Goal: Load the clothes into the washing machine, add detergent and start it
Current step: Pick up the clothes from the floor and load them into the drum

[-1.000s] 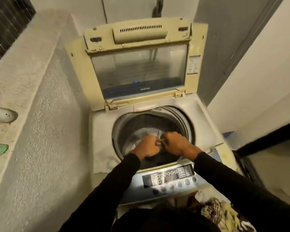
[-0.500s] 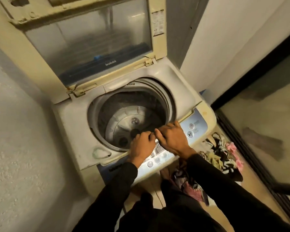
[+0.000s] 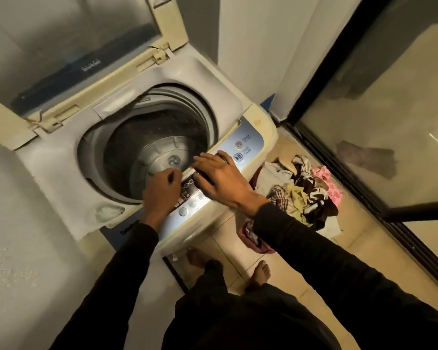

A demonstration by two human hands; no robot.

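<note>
The top-loading washing machine (image 3: 208, 79) stands with its lid (image 3: 86, 34) raised. Its drum (image 3: 162, 147) shows only the bare grey pulsator; no clothes are visible inside. My left hand (image 3: 161, 193) hovers at the drum's front rim with its fingers curled in, and nothing is visible in it. My right hand (image 3: 225, 180) lies flat with fingers spread over the blue control panel (image 3: 248, 140), beside the round buttons. The pile of mixed clothes (image 3: 306, 195) lies on the floor to the right of the machine. No detergent is in view.
A rough plastered wall (image 3: 23, 223) closes off the left side. A dark-framed glass door (image 3: 390, 97) runs along the right. My bare feet (image 3: 262, 272) stand on beige floor tiles just in front of the machine.
Both hands have come up out of the drum and back over the control panel. My view has swung down and to the right, bringing the clothes pile into sight.
</note>
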